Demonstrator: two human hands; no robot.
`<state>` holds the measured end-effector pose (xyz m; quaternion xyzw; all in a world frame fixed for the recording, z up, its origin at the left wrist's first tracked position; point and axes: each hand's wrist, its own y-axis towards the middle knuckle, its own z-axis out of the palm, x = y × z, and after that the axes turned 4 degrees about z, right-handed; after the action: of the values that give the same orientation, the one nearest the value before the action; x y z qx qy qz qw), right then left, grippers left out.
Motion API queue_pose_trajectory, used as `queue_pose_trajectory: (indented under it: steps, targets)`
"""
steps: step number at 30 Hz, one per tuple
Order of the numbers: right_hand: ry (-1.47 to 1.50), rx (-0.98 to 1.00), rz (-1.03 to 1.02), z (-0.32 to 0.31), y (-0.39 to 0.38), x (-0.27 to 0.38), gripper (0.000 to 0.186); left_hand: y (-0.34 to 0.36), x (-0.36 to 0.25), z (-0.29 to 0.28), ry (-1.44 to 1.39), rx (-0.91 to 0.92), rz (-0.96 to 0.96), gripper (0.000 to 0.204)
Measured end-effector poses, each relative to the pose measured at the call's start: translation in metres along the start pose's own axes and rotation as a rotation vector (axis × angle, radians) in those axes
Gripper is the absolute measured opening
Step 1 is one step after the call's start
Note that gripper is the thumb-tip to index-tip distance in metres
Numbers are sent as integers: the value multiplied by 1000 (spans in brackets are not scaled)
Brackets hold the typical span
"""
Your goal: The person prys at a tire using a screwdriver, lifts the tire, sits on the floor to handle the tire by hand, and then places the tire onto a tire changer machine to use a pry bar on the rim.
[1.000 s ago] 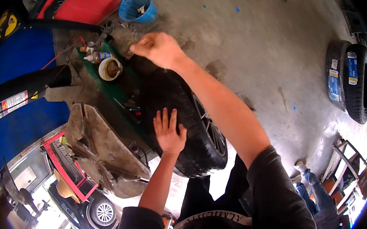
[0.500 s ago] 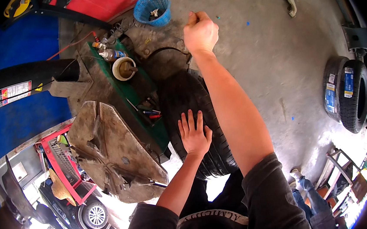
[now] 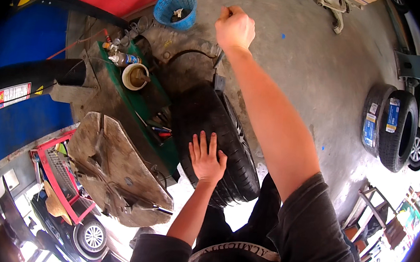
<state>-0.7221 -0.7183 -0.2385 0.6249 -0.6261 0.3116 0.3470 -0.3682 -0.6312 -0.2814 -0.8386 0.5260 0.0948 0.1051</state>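
Black-treaded wheel [image 3: 232, 169], one, under left hand [image 3: 207, 165], fingers apart, right hand [image 3: 236, 29], fingers curled together, two labelled tires [image 3: 388, 144]

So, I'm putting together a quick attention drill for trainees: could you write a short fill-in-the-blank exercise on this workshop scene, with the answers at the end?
1. The hand lying on the tire is the person's ____ one.
2. The other hand is curled into a ____.
3. The openwork basket on the floor is coloured ____.
4. Off to the right, ____ stickered tires stand side by side.

Missing words: left; fist; blue; two.
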Motion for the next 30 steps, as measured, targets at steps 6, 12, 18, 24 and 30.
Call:
queue_pose_trajectory:
  steps: [6, 12, 18, 24, 30]
  targets:
    - [-30, 26, -174, 0, 18, -7, 34, 3, -8, 0, 9, -42, -33, 62]
    - [-13, 186, -204, -3, 42, -8, 35, 2, -25, 3, 29, -84, -79, 62]
    - [-64, 226, -285, -6, 61, -14, 38, -45, -82, 21, 55, -60, -76, 64]
    - [82, 322, -264, -20, 88, -36, 61, -139, -105, 41, 89, -151, -78, 59]
    - [92, 664, 92, -116, -128, -336, 55, -210, -114, 54, 48, -262, -29, 57]
